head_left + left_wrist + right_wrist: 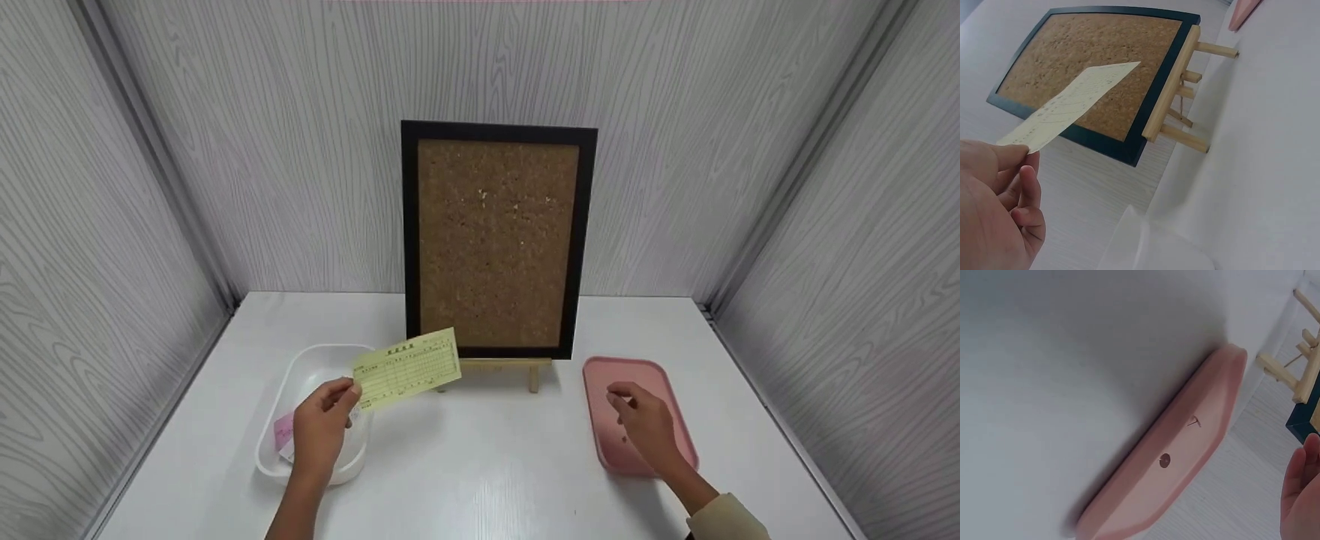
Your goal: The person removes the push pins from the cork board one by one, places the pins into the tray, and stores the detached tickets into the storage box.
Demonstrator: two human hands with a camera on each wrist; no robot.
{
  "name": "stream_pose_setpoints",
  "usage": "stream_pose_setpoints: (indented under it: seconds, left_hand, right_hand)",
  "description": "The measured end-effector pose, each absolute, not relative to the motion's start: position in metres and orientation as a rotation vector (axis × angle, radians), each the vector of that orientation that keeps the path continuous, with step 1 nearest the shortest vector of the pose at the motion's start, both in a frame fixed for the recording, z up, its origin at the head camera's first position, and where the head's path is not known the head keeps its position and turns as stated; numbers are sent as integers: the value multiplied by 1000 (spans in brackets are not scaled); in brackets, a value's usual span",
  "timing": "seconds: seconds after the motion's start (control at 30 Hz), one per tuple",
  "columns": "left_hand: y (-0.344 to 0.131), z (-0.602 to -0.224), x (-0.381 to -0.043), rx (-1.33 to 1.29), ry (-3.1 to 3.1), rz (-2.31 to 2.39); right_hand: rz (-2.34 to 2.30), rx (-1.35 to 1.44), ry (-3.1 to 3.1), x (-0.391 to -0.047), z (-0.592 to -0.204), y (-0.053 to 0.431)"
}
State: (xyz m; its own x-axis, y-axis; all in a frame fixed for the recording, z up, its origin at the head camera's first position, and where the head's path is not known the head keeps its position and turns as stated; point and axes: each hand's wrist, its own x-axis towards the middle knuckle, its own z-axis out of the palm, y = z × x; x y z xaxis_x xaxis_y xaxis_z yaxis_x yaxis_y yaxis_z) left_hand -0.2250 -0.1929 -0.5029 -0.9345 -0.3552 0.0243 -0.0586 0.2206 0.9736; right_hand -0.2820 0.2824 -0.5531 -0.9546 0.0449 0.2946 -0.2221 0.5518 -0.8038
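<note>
My left hand pinches a yellow printed form slip at its lower left corner, between thumb and fingers. The slip is tilted, raised above the table. In the left wrist view the slip overlaps the corkboard. Over the pink tray hovers my right hand, fingers bent toward the thumb; whether anything small is between the fingertips cannot be made out. Two thumbtacks lie in the tray, one round head and one on its side.
A black-framed corkboard stands upright on a small wooden easel at the back of the white table. At left, a white bin holds pink paper and other papers. Grey wood-grain walls enclose three sides.
</note>
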Motion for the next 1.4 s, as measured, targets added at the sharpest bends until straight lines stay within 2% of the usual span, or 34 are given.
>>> stream_pose_setpoints:
  seconds: [0.3, 0.9, 1.4]
  left_hand:
    - [-229, -507, -216, 579, -2300, -1627]
    - [-279, -528, -212, 825, -2333, -1423]
    - [-291, -542, -217, 916, -2430, -1205]
  right_hand:
    - [1156, -3, -2656, -276, -569, 295]
    - [1068, -2, -2763, -282, -583, 301]
    - [916, -38, -2861, -282, -588, 306]
